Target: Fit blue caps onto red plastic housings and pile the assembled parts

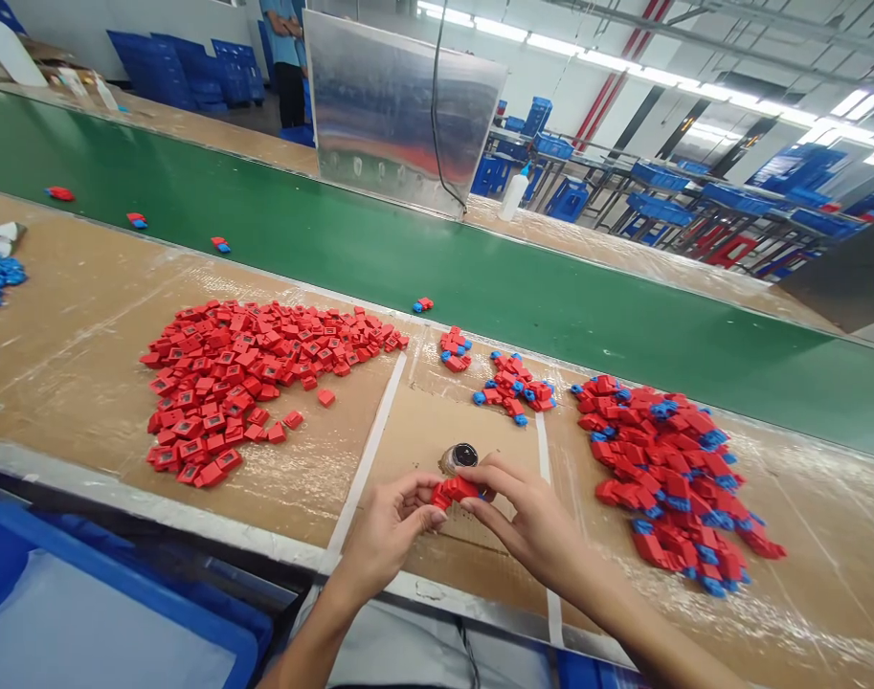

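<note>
Left hand (392,524) and right hand (526,512) each had thumb and fingers pinched closed on red plastic (454,492), held above the tabletop (84,373) just before a dark-mouthed pot (464,455). One piece or two: could not tell. Red blocks (242,373) lay heaped left; red-and-blue parts (666,469) right. Green belt (322,225) ran behind.

Forward, downward head-worn view
</note>
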Action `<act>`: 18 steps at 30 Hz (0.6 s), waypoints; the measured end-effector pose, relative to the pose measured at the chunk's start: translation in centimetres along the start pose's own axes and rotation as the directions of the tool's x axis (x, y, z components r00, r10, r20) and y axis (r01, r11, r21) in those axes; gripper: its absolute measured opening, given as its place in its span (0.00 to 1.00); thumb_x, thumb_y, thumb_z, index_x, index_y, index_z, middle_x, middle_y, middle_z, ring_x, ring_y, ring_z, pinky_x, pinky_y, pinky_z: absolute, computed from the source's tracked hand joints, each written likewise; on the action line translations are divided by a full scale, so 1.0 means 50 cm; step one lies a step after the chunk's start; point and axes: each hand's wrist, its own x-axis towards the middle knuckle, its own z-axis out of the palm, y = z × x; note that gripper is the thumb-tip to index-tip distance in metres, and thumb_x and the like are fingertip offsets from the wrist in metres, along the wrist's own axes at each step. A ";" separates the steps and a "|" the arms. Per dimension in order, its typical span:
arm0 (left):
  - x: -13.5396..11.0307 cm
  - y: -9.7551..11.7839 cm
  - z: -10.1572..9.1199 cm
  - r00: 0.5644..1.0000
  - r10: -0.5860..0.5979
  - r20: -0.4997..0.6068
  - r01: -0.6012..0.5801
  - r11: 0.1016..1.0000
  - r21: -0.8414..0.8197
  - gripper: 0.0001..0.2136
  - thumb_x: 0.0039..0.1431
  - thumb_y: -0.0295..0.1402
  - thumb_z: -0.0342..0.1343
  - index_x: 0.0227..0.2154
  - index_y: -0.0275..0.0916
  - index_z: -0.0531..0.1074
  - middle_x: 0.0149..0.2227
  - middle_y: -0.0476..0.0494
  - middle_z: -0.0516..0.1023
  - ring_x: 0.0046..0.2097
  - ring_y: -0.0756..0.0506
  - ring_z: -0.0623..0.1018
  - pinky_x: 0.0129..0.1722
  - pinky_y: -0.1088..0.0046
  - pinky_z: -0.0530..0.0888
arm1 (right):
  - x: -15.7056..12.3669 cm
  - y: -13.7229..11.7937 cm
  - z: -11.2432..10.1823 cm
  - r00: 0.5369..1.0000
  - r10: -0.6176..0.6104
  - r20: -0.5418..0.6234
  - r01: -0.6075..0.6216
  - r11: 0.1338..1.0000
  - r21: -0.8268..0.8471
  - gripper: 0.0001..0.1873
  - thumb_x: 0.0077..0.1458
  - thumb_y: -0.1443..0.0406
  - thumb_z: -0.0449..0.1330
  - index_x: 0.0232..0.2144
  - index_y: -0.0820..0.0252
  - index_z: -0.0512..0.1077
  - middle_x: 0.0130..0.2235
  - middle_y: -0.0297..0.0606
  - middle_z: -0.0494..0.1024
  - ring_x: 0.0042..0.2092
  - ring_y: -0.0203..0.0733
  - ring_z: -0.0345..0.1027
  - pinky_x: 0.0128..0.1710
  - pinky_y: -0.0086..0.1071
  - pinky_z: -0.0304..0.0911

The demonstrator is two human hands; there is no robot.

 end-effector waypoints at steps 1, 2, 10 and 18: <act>-0.001 -0.001 0.000 1.000 -0.001 0.004 0.001 1.000 0.001 0.12 0.57 0.31 0.59 0.44 0.37 0.76 0.31 0.48 0.76 0.33 0.50 0.73 0.36 0.76 0.70 | 0.000 0.001 0.001 1.000 0.001 0.004 -0.001 1.000 -0.005 0.11 0.63 0.65 0.57 0.47 0.58 0.71 0.39 0.40 0.74 0.40 0.41 0.71 0.39 0.32 0.65; -0.001 -0.001 0.000 1.000 -0.002 0.010 0.002 1.000 0.003 0.11 0.57 0.31 0.59 0.44 0.37 0.76 0.31 0.48 0.76 0.33 0.50 0.73 0.35 0.76 0.70 | 0.000 0.001 0.002 1.000 0.000 0.011 0.000 1.000 -0.008 0.11 0.63 0.65 0.57 0.47 0.58 0.71 0.39 0.40 0.74 0.40 0.41 0.71 0.39 0.32 0.65; -0.007 -0.001 -0.007 0.999 0.016 0.042 -0.023 0.985 0.169 0.10 0.60 0.31 0.55 0.43 0.38 0.76 0.28 0.51 0.72 0.30 0.51 0.68 0.30 0.78 0.65 | -0.011 -0.004 0.031 0.997 0.001 0.071 0.002 0.999 -0.033 0.09 0.65 0.67 0.52 0.43 0.59 0.71 0.35 0.39 0.70 0.35 0.41 0.67 0.35 0.32 0.64; 0.000 0.015 -0.001 0.995 -0.027 0.094 -0.011 0.926 0.376 0.11 0.60 0.33 0.52 0.42 0.38 0.75 0.29 0.47 0.74 0.30 0.48 0.71 0.31 0.75 0.68 | -0.030 -0.017 0.073 0.999 0.018 -0.029 -0.021 0.996 -0.091 0.10 0.63 0.70 0.50 0.43 0.61 0.71 0.37 0.43 0.71 0.36 0.44 0.69 0.35 0.34 0.66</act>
